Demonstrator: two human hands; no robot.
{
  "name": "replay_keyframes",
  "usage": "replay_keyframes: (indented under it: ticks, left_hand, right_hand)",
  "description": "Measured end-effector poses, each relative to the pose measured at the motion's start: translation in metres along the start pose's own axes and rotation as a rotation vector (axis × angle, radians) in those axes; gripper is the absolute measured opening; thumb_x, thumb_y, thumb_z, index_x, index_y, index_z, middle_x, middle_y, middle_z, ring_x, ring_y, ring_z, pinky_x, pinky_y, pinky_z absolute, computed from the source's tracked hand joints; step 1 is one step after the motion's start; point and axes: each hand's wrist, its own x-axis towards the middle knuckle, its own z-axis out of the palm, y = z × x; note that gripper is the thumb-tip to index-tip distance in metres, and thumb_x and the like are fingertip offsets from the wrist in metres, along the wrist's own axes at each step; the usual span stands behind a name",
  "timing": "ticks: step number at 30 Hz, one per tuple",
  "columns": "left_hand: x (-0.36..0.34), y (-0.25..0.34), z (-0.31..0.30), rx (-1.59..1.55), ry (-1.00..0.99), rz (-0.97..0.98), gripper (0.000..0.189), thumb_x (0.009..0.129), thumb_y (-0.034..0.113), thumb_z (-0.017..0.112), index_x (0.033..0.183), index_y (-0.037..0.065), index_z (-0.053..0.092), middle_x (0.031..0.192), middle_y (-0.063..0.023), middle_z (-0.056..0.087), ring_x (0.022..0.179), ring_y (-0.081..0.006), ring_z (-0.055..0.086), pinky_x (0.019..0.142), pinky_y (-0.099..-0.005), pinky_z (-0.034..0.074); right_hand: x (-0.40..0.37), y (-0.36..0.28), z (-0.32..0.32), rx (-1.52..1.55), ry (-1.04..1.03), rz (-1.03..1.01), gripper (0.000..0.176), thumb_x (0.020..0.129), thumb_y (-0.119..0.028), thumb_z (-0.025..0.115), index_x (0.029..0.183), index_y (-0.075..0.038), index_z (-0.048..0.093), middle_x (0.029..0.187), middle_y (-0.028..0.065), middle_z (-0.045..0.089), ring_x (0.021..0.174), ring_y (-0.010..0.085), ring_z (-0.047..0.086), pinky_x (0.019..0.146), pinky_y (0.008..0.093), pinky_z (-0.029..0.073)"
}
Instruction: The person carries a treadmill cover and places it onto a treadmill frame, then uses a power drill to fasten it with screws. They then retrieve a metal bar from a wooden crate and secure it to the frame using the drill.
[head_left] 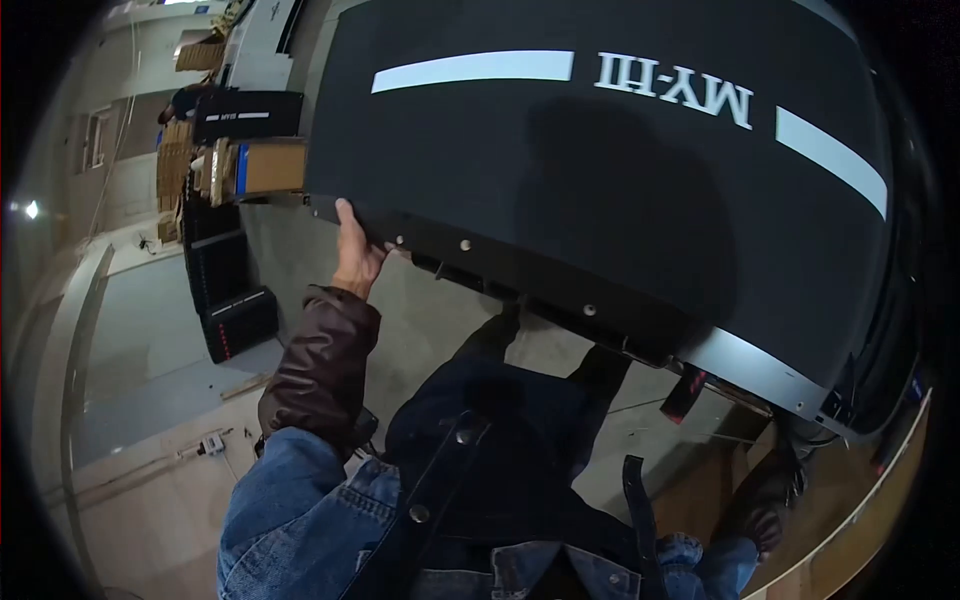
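A large black casing (450,150) fills the upper view, with white stripes and the upside-down lettering "MY-HI" on its broad face. My left hand (357,250) grips its near left corner, thumb up along the edge and the other fingers partly hidden. Along the near edge are screw heads and a bright metal strip (760,362). A dark red and black piece (684,394) hangs below that strip. On the right, my dark right sleeve (765,520) reaches toward the casing's near right corner; my right hand is lost in shadow there, its fingers hidden.
Wooden boards (830,510) stand at the lower right, close to my right arm. At left are a cardboard box (272,167), a smaller black unit (248,116) with white stripes, and a black box (241,322) on the floor. Another person is partly visible behind them.
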Motion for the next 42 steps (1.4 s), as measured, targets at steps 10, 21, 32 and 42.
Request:
replay_keyframes:
  ticks: [10,21,32,42]
  left_hand:
    - [0.023,-0.131,-0.095,0.625,-0.157,-0.052,0.035,0.102,0.043,0.058,0.114,0.010,0.055,0.097,-0.0087,0.069,0.087,-0.0295,0.068,0.074,-0.0446,0.055]
    - [0.080,-0.191,-0.117,1.409,-0.350,0.535,0.018,0.088,0.013,0.063,0.105,0.010,0.057,0.094,-0.0204,0.063,0.091,-0.0435,0.065,0.075,-0.0535,0.055]
    - [0.110,-0.184,-0.121,1.561,-0.588,0.763,0.013,0.092,0.011,0.059,0.099,0.004,0.067,0.092,-0.0210,0.072,0.085,-0.0366,0.073,0.070,-0.0491,0.058]
    - [0.115,-0.164,-0.146,1.453,-0.478,0.620,0.018,0.095,0.013,0.059,0.107,0.000,0.062,0.093,-0.0243,0.071,0.086,-0.0436,0.069,0.071,-0.0548,0.055]
  right_hand:
    - [-0.206,-0.031,-0.085,0.144,0.160,0.111,0.046,0.093,-0.016,0.071,0.137,-0.008,0.057,0.132,0.0067,0.062,0.124,0.0234,0.056,0.104,0.0389,0.046]
    - [-0.549,-0.087,0.032,1.075,0.308,-0.178,0.055,0.098,-0.042,0.062,0.129,0.003,0.059,0.128,0.0200,0.062,0.123,0.0353,0.056,0.106,0.0476,0.049]
    - [-0.716,-0.212,0.173,1.297,0.116,-0.144,0.041,0.099,-0.033,0.064,0.125,-0.002,0.058,0.116,0.0107,0.069,0.078,0.0183,0.063,0.071,0.0316,0.056]
    - [-0.680,-0.205,0.145,0.876,-0.192,-0.600,0.052,0.098,-0.031,0.065,0.143,-0.011,0.048,0.110,0.0059,0.065,0.080,0.0167,0.062,0.075,0.0354,0.055]
